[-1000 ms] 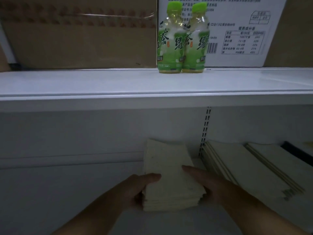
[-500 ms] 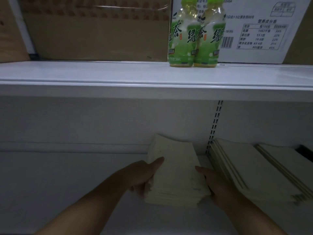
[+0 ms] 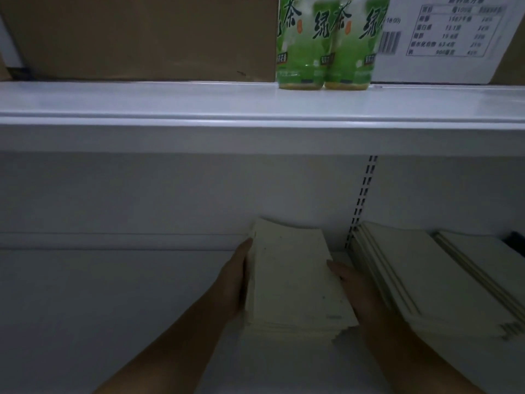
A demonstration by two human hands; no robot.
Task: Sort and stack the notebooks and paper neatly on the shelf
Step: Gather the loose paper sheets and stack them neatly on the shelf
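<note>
Paper lies in a thick loose stack on the lower shelf, just left of a pile of notebooks, with a second pile further right. The left hand lies flat against the stack's left edge and the right hand against its right edge, in the gap beside the notebooks. Both have their fingers laid out straight, pressing the sheets between them rather than curling round them. The sheets look light one by one but fairly weighty as a stack, soft and ready to slide over each other. The near corner already looks ragged and stepped. Squeezing from the two long sides is probably the best way to square them, and any lifting is best done from underneath with the whole stack supported. The notebooks look stiffer and should move as blocks. Light under the upper shelf is dim, so single sheets and any lines or print are hard to make out. Whether the right hand's lower fingers tuck under the stack is hidden. The bottles and the cardboard box above are cut off at the top, and a dark thing at the far right cannot be identified.
</note>
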